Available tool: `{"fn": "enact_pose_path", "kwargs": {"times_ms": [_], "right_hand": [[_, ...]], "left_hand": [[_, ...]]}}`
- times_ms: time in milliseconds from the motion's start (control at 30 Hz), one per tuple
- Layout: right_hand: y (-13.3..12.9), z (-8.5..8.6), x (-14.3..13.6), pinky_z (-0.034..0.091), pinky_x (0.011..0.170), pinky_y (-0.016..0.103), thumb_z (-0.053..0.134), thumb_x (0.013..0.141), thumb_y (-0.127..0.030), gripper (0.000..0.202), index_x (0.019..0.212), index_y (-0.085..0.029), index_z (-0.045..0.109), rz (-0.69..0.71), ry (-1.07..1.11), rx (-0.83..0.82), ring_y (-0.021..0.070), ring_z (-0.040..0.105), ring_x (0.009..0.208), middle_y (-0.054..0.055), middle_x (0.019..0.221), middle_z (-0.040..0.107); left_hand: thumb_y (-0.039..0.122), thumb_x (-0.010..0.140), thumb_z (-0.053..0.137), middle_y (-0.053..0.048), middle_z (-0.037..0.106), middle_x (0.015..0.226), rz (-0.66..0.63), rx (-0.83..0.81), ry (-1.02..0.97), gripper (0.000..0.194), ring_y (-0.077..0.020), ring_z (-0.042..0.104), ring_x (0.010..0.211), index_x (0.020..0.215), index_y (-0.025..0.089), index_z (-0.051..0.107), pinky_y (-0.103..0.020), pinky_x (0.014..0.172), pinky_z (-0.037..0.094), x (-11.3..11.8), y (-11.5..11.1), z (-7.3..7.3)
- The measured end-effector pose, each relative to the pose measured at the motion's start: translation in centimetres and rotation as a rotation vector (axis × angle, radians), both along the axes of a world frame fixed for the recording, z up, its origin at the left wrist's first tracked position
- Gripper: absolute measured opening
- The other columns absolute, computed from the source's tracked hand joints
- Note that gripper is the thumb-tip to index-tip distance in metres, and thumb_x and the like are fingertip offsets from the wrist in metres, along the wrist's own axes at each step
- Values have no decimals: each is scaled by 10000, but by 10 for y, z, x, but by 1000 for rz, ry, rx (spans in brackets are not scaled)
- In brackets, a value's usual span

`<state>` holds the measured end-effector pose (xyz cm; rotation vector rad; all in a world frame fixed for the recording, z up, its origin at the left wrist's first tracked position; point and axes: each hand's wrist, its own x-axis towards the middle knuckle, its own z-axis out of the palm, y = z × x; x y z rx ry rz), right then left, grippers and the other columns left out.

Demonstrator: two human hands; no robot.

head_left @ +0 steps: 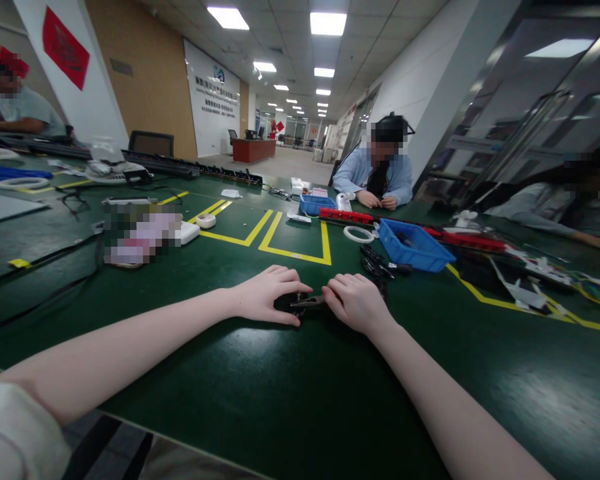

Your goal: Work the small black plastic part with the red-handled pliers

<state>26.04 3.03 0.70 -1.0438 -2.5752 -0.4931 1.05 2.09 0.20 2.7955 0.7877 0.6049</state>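
Observation:
Low over the green table, my left hand (265,295) curls its thumb and fingers around a small black part (283,303). My right hand (359,301) is closed on a pair of pliers (310,302), whose metal jaws point left and meet the black part. Whether the jaws are clamped on it is too small to tell. Just beyond my right hand lies a bundle of black cables (375,262), partly hidden by that hand.
A blue bin (414,248) stands beyond the cables, near a white ring (359,234) and a red strip (347,215). Yellow tape (295,255) marks the green table (260,393). A phone (143,240) lies left. A co-worker (375,167) sits opposite; others sit at both sides.

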Motion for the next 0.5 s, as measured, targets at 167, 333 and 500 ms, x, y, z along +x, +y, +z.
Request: {"fn": "enact_pose_path", "kwargs": {"times_ms": [167, 333, 500], "right_hand": [[0, 0, 0, 316, 687, 318, 380, 990, -322, 387, 751, -166, 641, 1, 6, -7, 169, 557, 716, 71, 762, 649], [1, 0, 1, 319, 687, 317, 402, 985, -326, 368, 753, -170, 640, -3, 15, -9, 174, 564, 727, 71, 771, 654], [0, 0, 1, 324, 690, 310, 394, 994, -326, 373, 766, -170, 646, -6, 16, -20, 169, 570, 732, 68, 784, 660]], "left_hand": [[506, 831, 692, -141, 536, 1286, -32, 60, -6, 517, -317, 519, 1188, 1244, 210, 597, -455, 1026, 391, 0, -2, 0], [445, 860, 682, -159, 424, 1469, -62, -83, -55, 488, -321, 475, 1297, 1265, 201, 563, -460, 1064, 416, 0, -3, -2], [447, 889, 650, -148, 494, 1406, -47, -175, -36, 554, -287, 531, 1249, 1353, 192, 489, -415, 1051, 441, 0, -3, -2]]}}
